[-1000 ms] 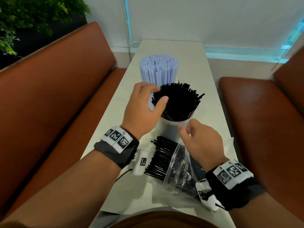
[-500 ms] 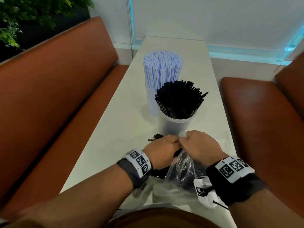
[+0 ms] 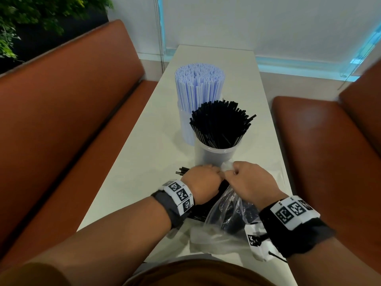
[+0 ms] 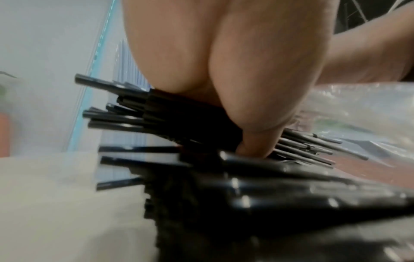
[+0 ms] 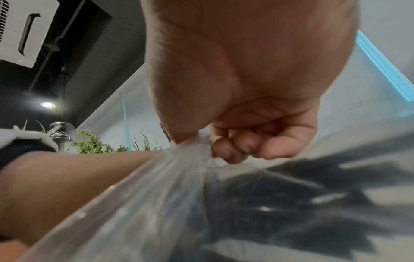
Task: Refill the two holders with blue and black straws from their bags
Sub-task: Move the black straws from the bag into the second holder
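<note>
Two clear holders stand mid-table: the far one packed with blue straws [image 3: 199, 87], the near holder [image 3: 218, 154] full of black straws [image 3: 219, 124]. In front of it lies a clear plastic bag [image 3: 226, 211] with a bundle of black straws [image 4: 179, 124] sticking out of its mouth. My left hand [image 3: 201, 180] grips that bundle, thumb and fingers curled round it. My right hand [image 3: 247, 180] pinches the bag's gathered edge [image 5: 192, 150] between thumb and curled fingers. Both hands meet just before the near holder.
The narrow white table [image 3: 144, 145] runs away from me between two brown benches [image 3: 61, 120]. A second crumpled plastic bag [image 3: 214, 238] lies at the near table edge. A window wall [image 3: 268, 27] closes the far end, with plants [image 3: 31, 17] at upper left.
A second ago my left hand was on the black straws in the near holder; it came down to the bag's bundle. My right hand moved onto the bag's edge and stays there.
</note>
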{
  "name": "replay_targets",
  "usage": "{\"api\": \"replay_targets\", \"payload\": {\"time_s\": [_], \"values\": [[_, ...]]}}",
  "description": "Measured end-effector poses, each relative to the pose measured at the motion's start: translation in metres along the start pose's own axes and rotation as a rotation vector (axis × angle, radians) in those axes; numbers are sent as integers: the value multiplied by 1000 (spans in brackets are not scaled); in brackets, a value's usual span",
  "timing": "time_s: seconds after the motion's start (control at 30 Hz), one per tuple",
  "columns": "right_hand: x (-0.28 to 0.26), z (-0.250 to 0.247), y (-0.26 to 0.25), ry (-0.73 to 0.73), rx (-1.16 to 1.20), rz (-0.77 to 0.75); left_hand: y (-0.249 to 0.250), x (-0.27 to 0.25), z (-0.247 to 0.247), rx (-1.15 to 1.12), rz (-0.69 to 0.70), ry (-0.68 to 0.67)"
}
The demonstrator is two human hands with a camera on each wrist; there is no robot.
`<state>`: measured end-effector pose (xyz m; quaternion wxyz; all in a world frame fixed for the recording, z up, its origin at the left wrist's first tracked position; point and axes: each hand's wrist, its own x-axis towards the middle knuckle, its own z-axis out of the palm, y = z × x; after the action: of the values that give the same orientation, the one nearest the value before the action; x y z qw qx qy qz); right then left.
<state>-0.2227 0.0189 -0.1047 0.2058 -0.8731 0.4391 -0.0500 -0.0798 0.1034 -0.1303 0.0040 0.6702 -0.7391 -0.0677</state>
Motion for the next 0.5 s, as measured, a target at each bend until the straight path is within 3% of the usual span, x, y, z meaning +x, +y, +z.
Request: {"api": "replay_targets", "payload": {"time_s": [0.17,0.5], "values": [[5,3,3,33,30,-18,-29,-21,-6,38,-56,32],[6,10,9,121,8,-33,-95,-78,1,-25,-294,36]]}}
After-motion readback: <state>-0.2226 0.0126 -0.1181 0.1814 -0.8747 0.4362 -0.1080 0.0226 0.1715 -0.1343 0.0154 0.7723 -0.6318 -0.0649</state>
